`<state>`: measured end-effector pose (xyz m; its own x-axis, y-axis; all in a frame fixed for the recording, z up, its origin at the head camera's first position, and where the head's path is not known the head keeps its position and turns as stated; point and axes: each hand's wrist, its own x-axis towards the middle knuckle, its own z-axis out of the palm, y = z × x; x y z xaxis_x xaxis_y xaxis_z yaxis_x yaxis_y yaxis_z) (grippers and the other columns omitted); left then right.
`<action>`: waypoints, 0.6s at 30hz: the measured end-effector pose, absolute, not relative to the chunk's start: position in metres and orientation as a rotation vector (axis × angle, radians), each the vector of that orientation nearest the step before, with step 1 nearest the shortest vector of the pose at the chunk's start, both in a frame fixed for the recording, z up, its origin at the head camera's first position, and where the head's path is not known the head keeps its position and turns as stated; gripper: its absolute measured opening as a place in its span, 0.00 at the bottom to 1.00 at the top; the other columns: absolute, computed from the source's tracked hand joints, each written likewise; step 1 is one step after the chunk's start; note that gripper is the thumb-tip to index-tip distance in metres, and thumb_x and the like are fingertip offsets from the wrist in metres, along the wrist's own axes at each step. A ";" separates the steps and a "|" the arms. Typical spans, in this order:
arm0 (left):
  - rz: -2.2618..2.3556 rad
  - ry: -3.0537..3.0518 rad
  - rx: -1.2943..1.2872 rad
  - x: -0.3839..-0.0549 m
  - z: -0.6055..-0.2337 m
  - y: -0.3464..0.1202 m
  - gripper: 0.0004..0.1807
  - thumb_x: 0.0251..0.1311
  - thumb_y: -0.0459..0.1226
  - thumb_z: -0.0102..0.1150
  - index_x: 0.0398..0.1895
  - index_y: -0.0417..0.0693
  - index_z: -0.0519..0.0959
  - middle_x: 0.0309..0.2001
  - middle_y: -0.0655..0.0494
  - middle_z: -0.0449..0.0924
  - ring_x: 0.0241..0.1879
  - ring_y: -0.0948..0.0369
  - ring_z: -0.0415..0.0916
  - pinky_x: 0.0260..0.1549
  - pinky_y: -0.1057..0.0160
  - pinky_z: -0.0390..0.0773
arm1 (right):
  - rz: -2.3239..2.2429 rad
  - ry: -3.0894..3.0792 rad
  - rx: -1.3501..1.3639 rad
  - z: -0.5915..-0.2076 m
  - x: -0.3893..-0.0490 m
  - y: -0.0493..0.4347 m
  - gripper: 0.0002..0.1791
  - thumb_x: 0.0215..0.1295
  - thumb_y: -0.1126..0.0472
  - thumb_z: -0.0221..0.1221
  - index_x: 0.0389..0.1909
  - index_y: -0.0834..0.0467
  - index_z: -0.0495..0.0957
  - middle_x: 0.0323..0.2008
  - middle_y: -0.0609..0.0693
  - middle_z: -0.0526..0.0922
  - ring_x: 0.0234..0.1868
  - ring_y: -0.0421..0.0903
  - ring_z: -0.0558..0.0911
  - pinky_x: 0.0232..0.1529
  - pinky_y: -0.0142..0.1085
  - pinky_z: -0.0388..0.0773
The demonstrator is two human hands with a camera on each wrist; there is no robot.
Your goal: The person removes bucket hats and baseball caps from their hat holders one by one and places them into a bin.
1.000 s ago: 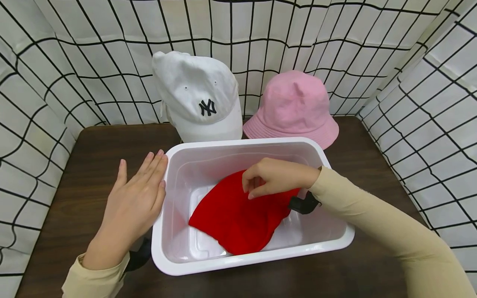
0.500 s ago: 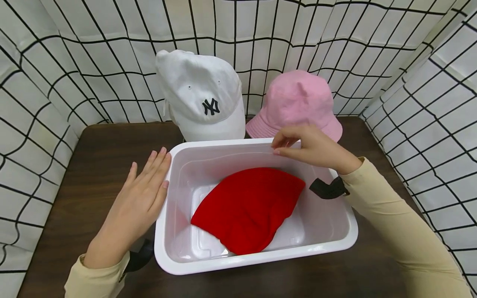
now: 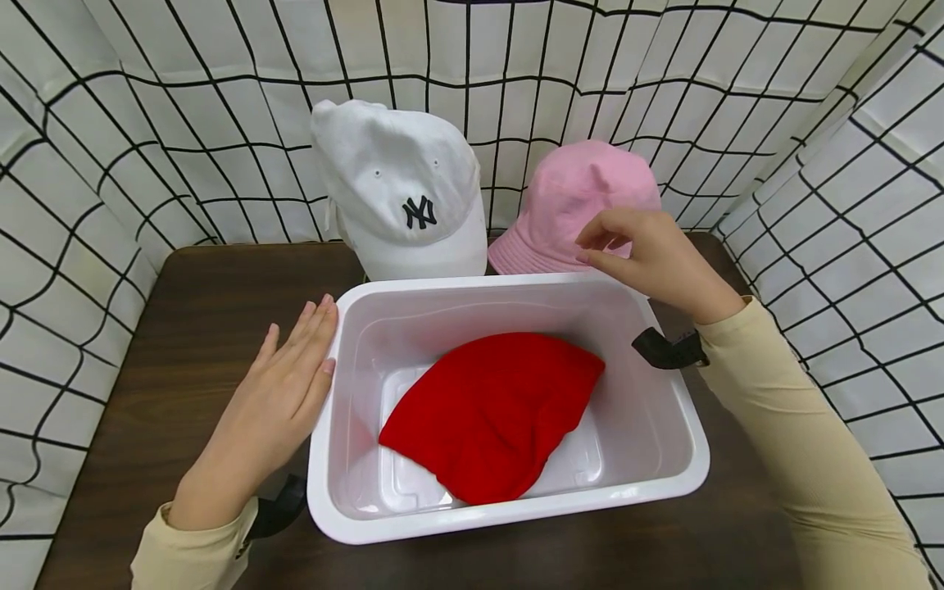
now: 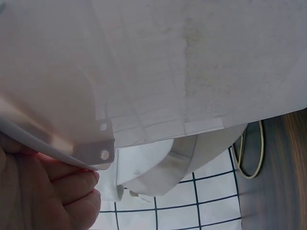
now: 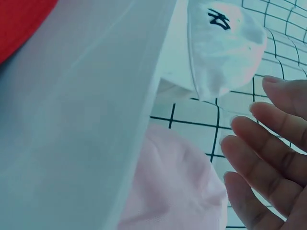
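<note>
A red hat (image 3: 494,414), folded flat, lies inside the white plastic tub (image 3: 509,515). My left hand (image 3: 273,401) rests against the tub's left rim with its fingers extended. From the left wrist, the fingers (image 4: 76,191) show right at the rim's underside. Beyond the far rim, my right hand (image 3: 652,254) hovers over the right part of a pink bucket hat (image 3: 583,197) and holds nothing. Its fingers (image 5: 261,158) are relaxed and apart from the hat's crown in the right wrist view. The tub's far wall hides the lower brim of the pink hat.
Left of the pink hat stands a white baseball cap (image 3: 406,180) with a dark letter logo, its brim behind the tub. The dark wooden table (image 3: 184,328) carries everything. White cloth with a black grid (image 3: 243,106) closes off the back and both sides.
My right hand has left the space over the red hat, moving up and right across the far rim to the pink hat. The left hand stays at the rim.
</note>
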<state>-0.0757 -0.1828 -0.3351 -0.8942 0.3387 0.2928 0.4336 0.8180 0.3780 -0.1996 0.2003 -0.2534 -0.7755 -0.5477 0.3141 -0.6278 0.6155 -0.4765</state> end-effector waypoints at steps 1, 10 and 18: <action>-0.655 -2.791 -0.599 -0.076 -0.335 -0.183 0.31 0.69 0.39 0.43 0.73 0.40 0.51 0.72 0.45 0.49 0.71 0.49 0.47 0.67 0.43 0.39 | 0.883 -2.693 0.963 -0.253 -0.200 0.201 0.04 0.59 0.68 0.62 0.35 0.61 0.81 0.33 0.48 0.83 0.34 0.40 0.79 0.39 0.31 0.74; -0.643 -2.788 -0.600 -0.075 -0.336 -0.184 0.31 0.69 0.39 0.42 0.73 0.40 0.51 0.72 0.45 0.50 0.71 0.50 0.47 0.67 0.43 0.39 | 0.931 -2.630 0.804 -0.249 -0.209 0.206 0.06 0.59 0.68 0.62 0.36 0.65 0.80 0.33 0.50 0.83 0.33 0.32 0.77 0.41 0.27 0.74; -0.649 -2.782 -0.601 -0.075 -0.335 -0.184 0.31 0.69 0.40 0.42 0.73 0.41 0.52 0.72 0.46 0.50 0.71 0.50 0.48 0.67 0.43 0.39 | 0.836 -2.641 0.684 -0.246 -0.214 0.211 0.08 0.59 0.67 0.61 0.39 0.66 0.80 0.35 0.55 0.83 0.36 0.42 0.79 0.44 0.35 0.76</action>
